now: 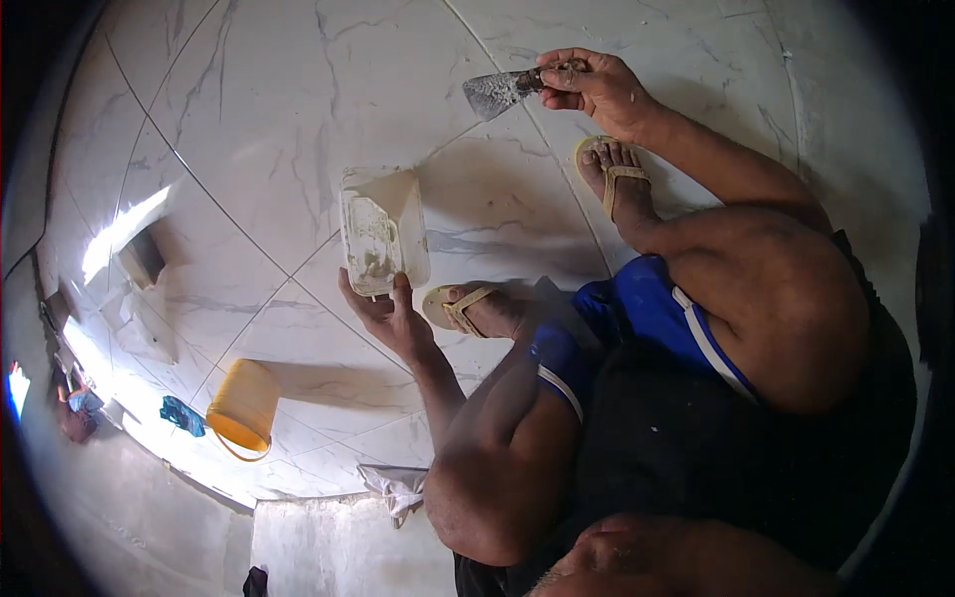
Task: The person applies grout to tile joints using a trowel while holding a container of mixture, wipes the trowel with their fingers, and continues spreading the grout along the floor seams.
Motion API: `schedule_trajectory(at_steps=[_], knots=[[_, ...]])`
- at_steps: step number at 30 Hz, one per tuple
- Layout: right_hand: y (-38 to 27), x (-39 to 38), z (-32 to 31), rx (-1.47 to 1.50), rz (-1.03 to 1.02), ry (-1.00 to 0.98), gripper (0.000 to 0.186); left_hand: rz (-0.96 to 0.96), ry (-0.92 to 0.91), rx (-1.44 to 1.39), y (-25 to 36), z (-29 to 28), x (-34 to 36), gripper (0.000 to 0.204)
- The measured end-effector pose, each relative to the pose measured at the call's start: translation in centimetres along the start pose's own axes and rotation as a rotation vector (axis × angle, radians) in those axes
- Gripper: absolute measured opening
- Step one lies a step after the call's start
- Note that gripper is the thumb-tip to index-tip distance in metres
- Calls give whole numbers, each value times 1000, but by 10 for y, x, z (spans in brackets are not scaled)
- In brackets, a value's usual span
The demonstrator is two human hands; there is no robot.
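Note:
My left hand [393, 313] grips a white rectangular plastic tub [415, 261] by its near end, thumb over the rim. Whitish paste [374, 241] is smeared over the tub's inside. Up and to the right, my right hand [602, 90] is closed round the dark handle of a putty knife [492, 97]. Its blade points left and carries pale, crusty residue. The knife and the tub are apart, both over the tiled floor [269, 219].
My sandalled feet [627, 179] stand on marbled white tiles. Toward the left are a yellow bucket [242, 403], a crumpled blue plastic bag [182, 416] and a white bag [144, 323]. A whitish cloth [400, 488] lies beside my left knee, near a pale ledge [318, 547].

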State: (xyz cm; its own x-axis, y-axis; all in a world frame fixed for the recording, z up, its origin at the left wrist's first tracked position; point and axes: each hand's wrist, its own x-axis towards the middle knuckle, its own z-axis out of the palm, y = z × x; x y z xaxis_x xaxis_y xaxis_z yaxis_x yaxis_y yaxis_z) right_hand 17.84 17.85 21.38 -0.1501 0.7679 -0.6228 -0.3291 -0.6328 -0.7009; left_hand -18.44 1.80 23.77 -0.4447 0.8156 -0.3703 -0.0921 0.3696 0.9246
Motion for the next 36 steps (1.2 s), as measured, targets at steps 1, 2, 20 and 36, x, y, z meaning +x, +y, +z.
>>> schedule_trajectory(at_steps=[1,2,20,36], knots=[[0,-1,0,6,-1,4,36,0,0,-1,0,-1,0,82],[0,0,1,7,0,1,36,-4,5,3,1,-2,0,82],[1,0,3,-29,19,-11,37,-4,49,-25,1,-17,-1,81],[1,0,5,-59,29,-24,37,17,110,-76,1,-32,-3,80]])
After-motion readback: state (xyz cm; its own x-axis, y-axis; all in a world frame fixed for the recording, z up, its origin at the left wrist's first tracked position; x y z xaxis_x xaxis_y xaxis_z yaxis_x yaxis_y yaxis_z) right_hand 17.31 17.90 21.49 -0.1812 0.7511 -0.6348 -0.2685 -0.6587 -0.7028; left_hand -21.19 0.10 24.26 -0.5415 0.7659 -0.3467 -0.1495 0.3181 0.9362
